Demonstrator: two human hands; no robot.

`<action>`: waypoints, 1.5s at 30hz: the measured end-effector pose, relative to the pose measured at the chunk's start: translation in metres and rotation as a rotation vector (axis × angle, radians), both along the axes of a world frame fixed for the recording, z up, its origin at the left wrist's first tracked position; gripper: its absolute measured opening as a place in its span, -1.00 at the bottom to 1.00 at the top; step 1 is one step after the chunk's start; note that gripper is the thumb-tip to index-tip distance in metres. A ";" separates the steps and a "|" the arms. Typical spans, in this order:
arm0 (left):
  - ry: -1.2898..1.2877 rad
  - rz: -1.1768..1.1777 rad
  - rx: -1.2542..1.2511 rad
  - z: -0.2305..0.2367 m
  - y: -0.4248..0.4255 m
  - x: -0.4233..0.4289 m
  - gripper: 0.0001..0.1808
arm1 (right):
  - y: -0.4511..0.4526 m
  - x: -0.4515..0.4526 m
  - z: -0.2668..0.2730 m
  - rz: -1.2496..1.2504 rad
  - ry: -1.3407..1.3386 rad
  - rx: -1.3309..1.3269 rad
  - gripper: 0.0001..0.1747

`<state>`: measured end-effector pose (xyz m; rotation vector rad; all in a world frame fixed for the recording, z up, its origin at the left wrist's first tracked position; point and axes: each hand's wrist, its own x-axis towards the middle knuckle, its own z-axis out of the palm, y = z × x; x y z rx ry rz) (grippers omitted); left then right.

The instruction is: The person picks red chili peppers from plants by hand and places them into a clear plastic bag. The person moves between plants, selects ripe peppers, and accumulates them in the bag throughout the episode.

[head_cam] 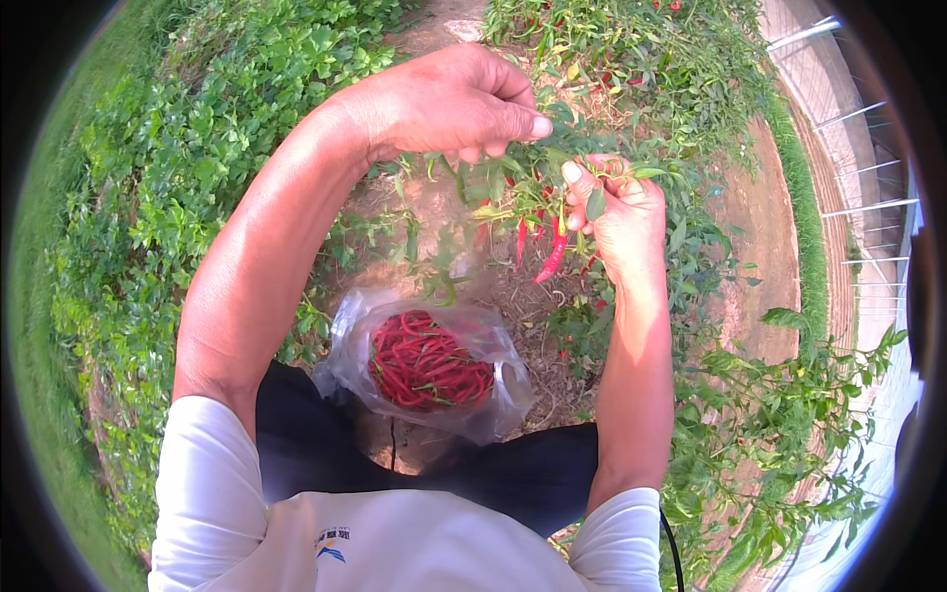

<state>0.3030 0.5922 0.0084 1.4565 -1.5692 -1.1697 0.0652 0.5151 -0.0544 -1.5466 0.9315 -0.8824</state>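
My left hand (473,100) is over the top of a chili pepper plant, its fingers curled and thumb against the index finger; whether something is between them cannot be told. Lower and to the right, my right hand (618,200) pinches a leafy green stem of the chili plant (592,174). Just below its fingers hangs a ripe red chili pepper (553,255), with thinner red chilies (521,240) beside it. Between my knees stands an open clear plastic bag (510,407), holding a heap of picked red chilies (429,362).
Leafy green plants (200,148) fill the left side. More chili bushes (629,66) with red and green fruit grow ahead, and another (769,444) stands at the lower right. Bare soil (766,251) and a curved metal frame structure (865,211) lie to the right.
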 end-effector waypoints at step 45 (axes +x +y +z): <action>-0.220 0.334 -0.548 -0.109 0.042 -0.058 -0.84 | 0.028 0.005 -0.028 0.302 0.117 -0.500 -0.60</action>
